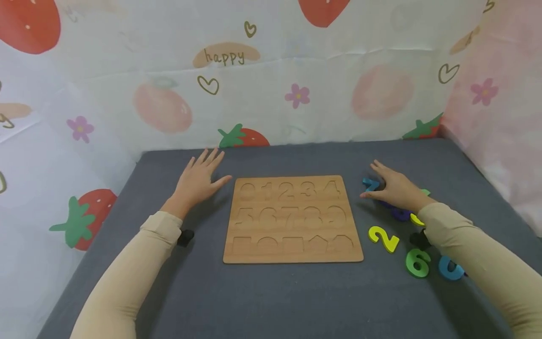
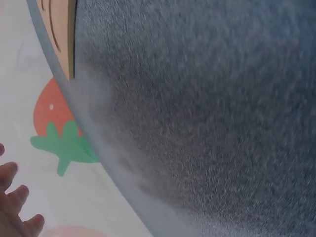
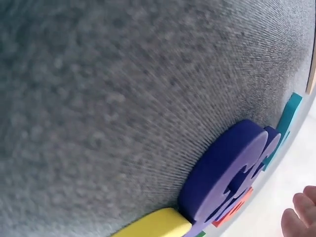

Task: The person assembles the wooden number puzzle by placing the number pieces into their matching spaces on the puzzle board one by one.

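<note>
A wooden number board lies flat mid-table, with number and shape recesses in rows. My left hand hovers beside its upper left corner, fingers spread and holding nothing. To the right of the board, my right hand is held over loose number pieces, fingers extended, with no piece in its grasp. A blue piece shows beyond its thumb. Partly hidden below the hand are purple pieces and a yellow piece. Nearer me lie a yellow 2, a green 6 and a blue curved piece.
Dark grey cloth covers the table. A white printed curtain closes off the back and left, and a pinkish one the right. In the right wrist view, a red piece lies behind the purple ones.
</note>
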Motion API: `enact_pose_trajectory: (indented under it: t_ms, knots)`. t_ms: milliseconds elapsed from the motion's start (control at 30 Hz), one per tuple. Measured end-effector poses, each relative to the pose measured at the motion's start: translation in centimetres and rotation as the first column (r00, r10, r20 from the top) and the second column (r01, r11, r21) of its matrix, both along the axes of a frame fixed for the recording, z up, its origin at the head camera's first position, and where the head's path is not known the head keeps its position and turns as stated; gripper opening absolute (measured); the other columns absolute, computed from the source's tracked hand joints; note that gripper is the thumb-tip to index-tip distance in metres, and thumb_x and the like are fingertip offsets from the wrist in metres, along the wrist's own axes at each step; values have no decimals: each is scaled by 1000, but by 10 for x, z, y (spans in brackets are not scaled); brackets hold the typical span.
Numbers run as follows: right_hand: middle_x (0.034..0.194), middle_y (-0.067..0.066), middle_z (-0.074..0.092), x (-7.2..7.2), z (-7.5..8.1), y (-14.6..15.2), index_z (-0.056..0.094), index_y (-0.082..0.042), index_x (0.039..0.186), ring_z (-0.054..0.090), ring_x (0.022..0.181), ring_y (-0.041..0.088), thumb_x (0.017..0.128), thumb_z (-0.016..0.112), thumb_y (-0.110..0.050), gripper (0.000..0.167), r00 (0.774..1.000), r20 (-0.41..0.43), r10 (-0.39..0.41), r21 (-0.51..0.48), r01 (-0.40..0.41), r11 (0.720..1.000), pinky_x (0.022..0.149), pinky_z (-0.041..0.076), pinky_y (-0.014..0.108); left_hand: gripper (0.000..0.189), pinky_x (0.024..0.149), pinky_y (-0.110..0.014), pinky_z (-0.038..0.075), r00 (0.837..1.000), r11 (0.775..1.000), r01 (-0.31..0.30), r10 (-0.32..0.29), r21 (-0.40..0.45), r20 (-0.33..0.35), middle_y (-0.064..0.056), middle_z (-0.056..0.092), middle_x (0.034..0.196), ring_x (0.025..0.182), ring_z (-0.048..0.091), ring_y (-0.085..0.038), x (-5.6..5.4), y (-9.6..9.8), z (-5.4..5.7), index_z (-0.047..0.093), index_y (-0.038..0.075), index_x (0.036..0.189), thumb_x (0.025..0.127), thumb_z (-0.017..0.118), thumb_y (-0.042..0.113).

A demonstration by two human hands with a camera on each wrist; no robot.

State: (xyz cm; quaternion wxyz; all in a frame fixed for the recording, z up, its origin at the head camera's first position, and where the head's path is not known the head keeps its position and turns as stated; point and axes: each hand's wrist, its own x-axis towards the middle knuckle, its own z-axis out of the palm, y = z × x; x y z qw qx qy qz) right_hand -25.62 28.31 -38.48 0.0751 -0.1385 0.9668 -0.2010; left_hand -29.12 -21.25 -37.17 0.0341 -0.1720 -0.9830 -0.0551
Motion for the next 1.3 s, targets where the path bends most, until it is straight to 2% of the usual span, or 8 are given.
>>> enact_pose_trajectory:
  t_ms: [100,300,433,567,700,800,1100,1300]
  knots:
    - [162,30,12,1,-1,-1,20,4,156,28,141,53,87,73,-49,102,1000,2,-13,-16,13,1000,113,30,69,78,125,-61,10,1000,1000,-2,2,31,16,-16,19,165,153,13,-38,4,1,0,21,10,160,100,53,50]
    - [159,31,22,0,-2,-3,26,5,154,25,143,53,84,77,-46,100,998,30,-47,-41,49,998,115,27,69,76,125,-61,14,999,996,-16,12,93,44,-16,22,164,152,17,-40,8,3,-1,24,9,159,100,54,47]
    - [156,31,30,-1,-4,-2,29,5,154,35,138,51,84,78,-42,97,996,49,-77,-63,80,995,112,34,67,76,124,-61,17,996,990,-21,8,139,89,-16,22,164,152,17,-40,12,4,-3,25,8,158,100,56,46]
    - [155,29,33,-2,-7,0,28,3,155,40,135,49,83,79,-44,100,986,114,-122,-131,137,982,110,38,64,74,123,-62,18,989,978,-48,17,203,149,-13,16,166,154,13,-37,15,5,-5,29,8,157,99,56,46]
    - [157,27,31,-3,-10,3,24,3,155,34,141,46,85,78,-42,100,973,174,-154,-210,189,959,114,35,62,73,121,-64,20,975,945,-95,25,313,219,-9,12,168,154,12,-37,17,5,-7,32,10,156,99,56,48]
    - [157,29,31,-3,-12,4,24,6,155,33,142,46,86,78,-37,97,970,186,-159,-231,201,952,115,35,61,72,121,-63,23,963,913,-136,31,385,266,-9,16,167,153,17,-39,19,5,-10,34,12,156,99,56,49]
    - [148,32,42,-5,-15,5,34,9,150,44,134,47,84,80,-33,90,969,152,-195,-181,221,958,109,43,59,65,111,-58,42,938,862,-212,47,461,344,-20,47,151,139,45,-38,24,7,-19,42,11,151,97,63,42]
    - [145,34,43,-9,-13,4,38,10,147,45,131,48,84,80,-30,85,972,146,-184,-150,205,967,107,44,59,66,102,-51,52,907,794,-282,38,539,419,-18,55,144,117,64,-34,28,7,-23,43,9,150,95,68,35]
